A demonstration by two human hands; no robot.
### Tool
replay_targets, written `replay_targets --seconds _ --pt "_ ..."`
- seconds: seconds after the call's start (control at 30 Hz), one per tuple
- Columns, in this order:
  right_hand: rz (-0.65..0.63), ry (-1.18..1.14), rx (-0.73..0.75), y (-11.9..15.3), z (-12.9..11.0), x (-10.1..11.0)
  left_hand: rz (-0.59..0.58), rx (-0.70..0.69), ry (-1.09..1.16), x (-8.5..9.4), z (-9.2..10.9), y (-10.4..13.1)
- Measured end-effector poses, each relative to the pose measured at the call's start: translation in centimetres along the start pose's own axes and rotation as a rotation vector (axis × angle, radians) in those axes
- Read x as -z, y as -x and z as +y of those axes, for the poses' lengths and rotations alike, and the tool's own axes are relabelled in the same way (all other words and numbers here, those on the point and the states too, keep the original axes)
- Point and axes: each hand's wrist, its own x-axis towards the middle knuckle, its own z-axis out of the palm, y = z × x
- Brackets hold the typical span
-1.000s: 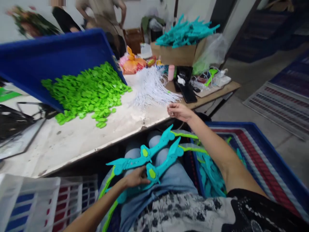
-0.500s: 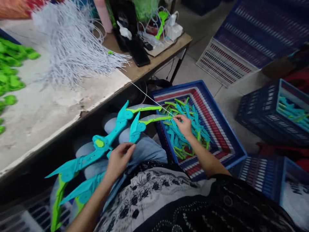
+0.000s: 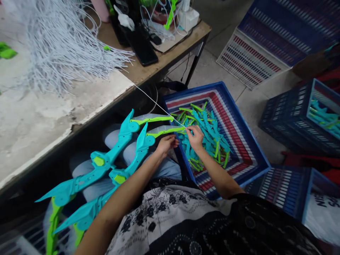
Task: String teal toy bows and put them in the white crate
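Two turquoise and lime-green toy bows lie across my lap: a farther toy bow (image 3: 106, 162) and a nearer toy bow (image 3: 128, 170). A thin white cord (image 3: 154, 102) runs taut from the table edge to the nearer bow's green tip. There my right hand (image 3: 196, 137) pinches the cord, thumb and finger closed together at the tip. Just below that green limb is my left hand (image 3: 166, 144), its fingers loosely bent and apart, with nothing visible in them. Whether it touches the limb I cannot tell.
A blue-rimmed crate (image 3: 245, 141) beside my right leg holds many turquoise and green bows. On the worktable (image 3: 87, 102) lie a bundle of white cords (image 3: 61, 46), a black phone (image 3: 142, 47) and a white plug adapter (image 3: 188, 18). More crates (image 3: 281, 113) stand at right.
My left hand has moved right and up from the nearer bow's middle to near its green tip. My right hand stays on the cord at the tip. The view has shifted slightly.
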Motion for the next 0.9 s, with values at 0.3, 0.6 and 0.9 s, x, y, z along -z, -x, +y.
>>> replay_targets --seconds 0.3,0.6,0.9 --pt "-0.033 -0.018 0.075 0.3 0.9 -0.7 -0.167 0.012 0.037 -2.2 -0.5 -3.5" --pt "-0.115 0.001 0.477 -0.3 4.5 -0.9 -0.091 -0.131 -0.313 -2.1 0.0 -1.7" --pt "-0.093 0.083 0.541 0.3 3.7 1.1 0.166 -0.094 -0.912 16.0 -1.7 21.7"
